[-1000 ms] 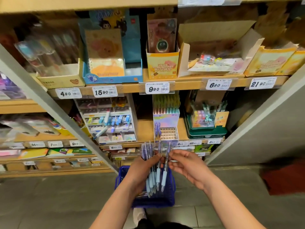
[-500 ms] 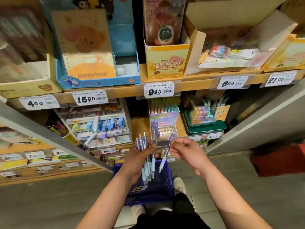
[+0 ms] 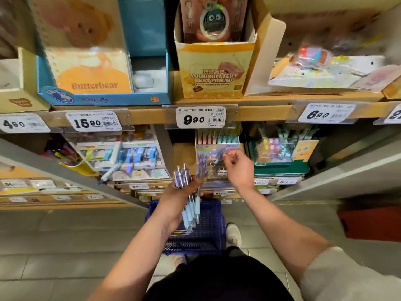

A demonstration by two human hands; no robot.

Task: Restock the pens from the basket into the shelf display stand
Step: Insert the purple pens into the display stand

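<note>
Purple pens (image 3: pixel 181 177) | Butterbear notebook (image 3: pixel 91 70) | YOUR BUTTERY BEST FRIEND box (image 3: pixel 213 77)

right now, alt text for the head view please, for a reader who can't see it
A person's right hand pinches a single pen at the display stand on a shop shelf, while the left hand grips a bundle of pens over a blue basket.

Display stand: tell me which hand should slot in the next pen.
Right. The right hand pinches one pen right at the stand. The left hand is full, gripping the bundle over the basket.
</note>
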